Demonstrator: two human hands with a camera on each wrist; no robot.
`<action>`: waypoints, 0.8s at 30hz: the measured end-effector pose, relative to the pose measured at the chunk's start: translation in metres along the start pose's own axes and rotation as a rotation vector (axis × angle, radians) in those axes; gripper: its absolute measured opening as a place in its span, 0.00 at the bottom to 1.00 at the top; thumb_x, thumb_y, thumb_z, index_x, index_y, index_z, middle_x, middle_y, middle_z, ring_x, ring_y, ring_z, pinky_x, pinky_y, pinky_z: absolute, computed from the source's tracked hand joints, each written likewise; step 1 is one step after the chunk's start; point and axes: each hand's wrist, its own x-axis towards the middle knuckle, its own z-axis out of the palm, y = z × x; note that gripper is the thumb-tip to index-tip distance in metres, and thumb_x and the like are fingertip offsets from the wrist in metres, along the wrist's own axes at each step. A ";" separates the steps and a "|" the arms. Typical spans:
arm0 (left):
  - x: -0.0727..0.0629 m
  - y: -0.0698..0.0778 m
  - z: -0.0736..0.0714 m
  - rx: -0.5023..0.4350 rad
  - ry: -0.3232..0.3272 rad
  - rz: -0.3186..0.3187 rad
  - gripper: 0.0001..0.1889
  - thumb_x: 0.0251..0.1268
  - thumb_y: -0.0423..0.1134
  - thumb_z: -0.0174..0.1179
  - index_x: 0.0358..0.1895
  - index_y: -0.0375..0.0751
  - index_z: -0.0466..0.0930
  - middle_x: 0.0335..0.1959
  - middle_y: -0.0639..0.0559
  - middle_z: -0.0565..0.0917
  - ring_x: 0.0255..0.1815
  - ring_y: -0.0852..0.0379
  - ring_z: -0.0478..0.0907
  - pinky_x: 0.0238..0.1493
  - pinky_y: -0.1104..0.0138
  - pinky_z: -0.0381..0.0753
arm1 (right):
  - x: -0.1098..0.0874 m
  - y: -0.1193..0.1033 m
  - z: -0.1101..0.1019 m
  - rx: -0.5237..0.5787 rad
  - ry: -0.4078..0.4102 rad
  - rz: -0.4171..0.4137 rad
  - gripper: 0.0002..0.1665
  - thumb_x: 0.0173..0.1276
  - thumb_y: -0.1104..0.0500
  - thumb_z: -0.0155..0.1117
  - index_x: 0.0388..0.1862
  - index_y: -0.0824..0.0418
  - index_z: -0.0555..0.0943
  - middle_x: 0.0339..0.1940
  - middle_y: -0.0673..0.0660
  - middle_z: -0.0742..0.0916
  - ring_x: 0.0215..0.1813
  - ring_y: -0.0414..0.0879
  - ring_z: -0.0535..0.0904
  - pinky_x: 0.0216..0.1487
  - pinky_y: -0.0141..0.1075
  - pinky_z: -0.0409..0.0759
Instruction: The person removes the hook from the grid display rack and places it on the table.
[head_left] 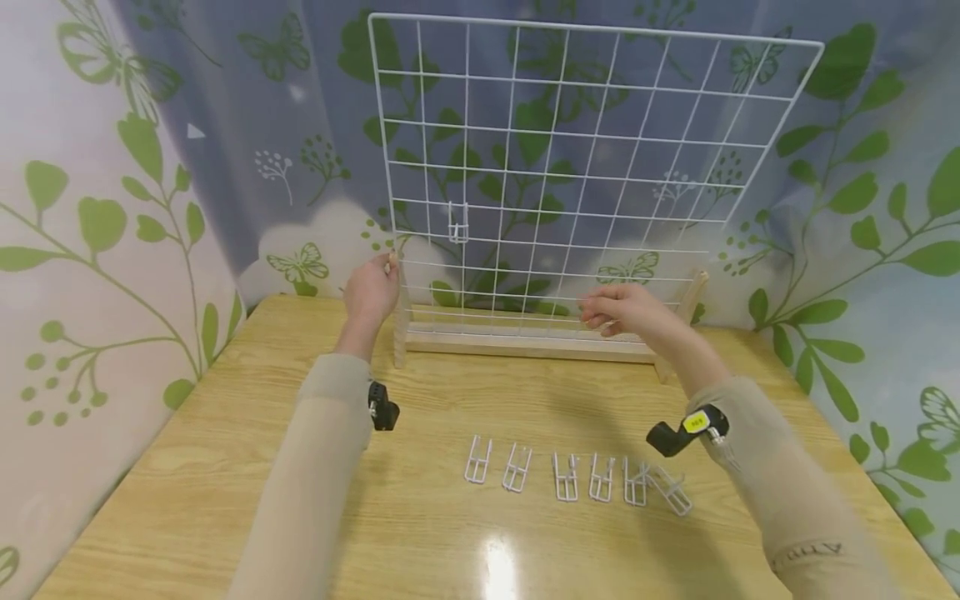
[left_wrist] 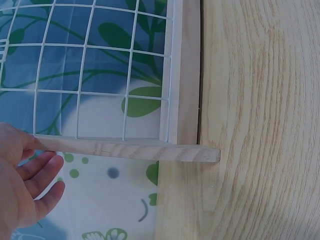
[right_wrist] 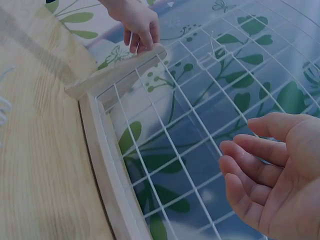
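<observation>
A white wire grid panel (head_left: 596, 29) stands upright, leaning back, in a wooden stand (head_left: 525, 346) at the back of the table. My left hand (head_left: 372, 292) pinches the upper end of the stand's left side post; in the left wrist view, thumb and forefinger hold that wooden post (left_wrist: 130, 150) while the other fingers curl loosely below. In front of the panel's lower right part hovers my right hand (head_left: 626, 310), which looks to hold nothing; its fingers are loosely bent in the right wrist view. One white wire hook (head_left: 458, 227) hangs on the panel's left half.
Several more white wire hooks lie in a row on the wooden table, from a left one (head_left: 477, 460) to a tilted one (head_left: 670, 489) touching its neighbour at the right end. A leaf-patterned curtain (head_left: 97, 225) surrounds the table at the back and sides.
</observation>
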 end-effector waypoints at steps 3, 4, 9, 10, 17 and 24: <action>0.000 0.000 0.000 0.000 0.000 -0.002 0.22 0.72 0.45 0.43 0.65 0.44 0.68 0.55 0.41 0.77 0.39 0.42 0.78 0.27 0.61 0.73 | 0.012 -0.014 0.007 -0.004 0.014 -0.017 0.27 0.70 0.49 0.54 0.59 0.67 0.72 0.47 0.62 0.81 0.46 0.50 0.77 0.44 0.39 0.78; 0.000 0.000 0.000 0.003 -0.002 -0.003 0.22 0.72 0.45 0.43 0.65 0.44 0.68 0.55 0.41 0.78 0.37 0.42 0.78 0.25 0.62 0.71 | 0.015 -0.019 0.009 -0.002 0.018 -0.024 0.27 0.70 0.50 0.54 0.59 0.68 0.72 0.45 0.61 0.82 0.45 0.49 0.77 0.43 0.39 0.78; -0.001 0.001 -0.001 0.002 -0.006 -0.012 0.21 0.71 0.45 0.44 0.65 0.45 0.68 0.53 0.42 0.79 0.32 0.45 0.76 0.22 0.65 0.67 | 0.031 -0.044 0.021 -0.002 0.085 -0.067 0.23 0.70 0.53 0.54 0.57 0.66 0.74 0.42 0.59 0.83 0.43 0.49 0.79 0.42 0.40 0.78; -0.001 0.001 -0.001 0.002 -0.009 -0.012 0.21 0.72 0.44 0.44 0.65 0.44 0.68 0.53 0.41 0.79 0.32 0.45 0.76 0.22 0.65 0.68 | 0.035 -0.048 0.023 0.008 0.101 -0.077 0.22 0.70 0.53 0.55 0.57 0.66 0.75 0.41 0.59 0.84 0.42 0.48 0.79 0.42 0.41 0.78; -0.002 0.002 -0.001 -0.003 -0.001 0.000 0.21 0.71 0.45 0.44 0.64 0.44 0.69 0.54 0.42 0.78 0.38 0.43 0.78 0.27 0.62 0.72 | 0.054 -0.077 0.034 0.056 0.159 -0.110 0.19 0.69 0.55 0.57 0.55 0.63 0.77 0.39 0.58 0.84 0.40 0.47 0.78 0.38 0.37 0.78; 0.000 0.001 0.000 -0.007 0.005 0.009 0.21 0.71 0.44 0.44 0.63 0.42 0.69 0.54 0.41 0.78 0.43 0.41 0.78 0.33 0.57 0.76 | 0.073 -0.101 0.044 0.033 0.174 -0.186 0.18 0.69 0.56 0.57 0.53 0.64 0.78 0.37 0.59 0.84 0.35 0.46 0.78 0.31 0.32 0.76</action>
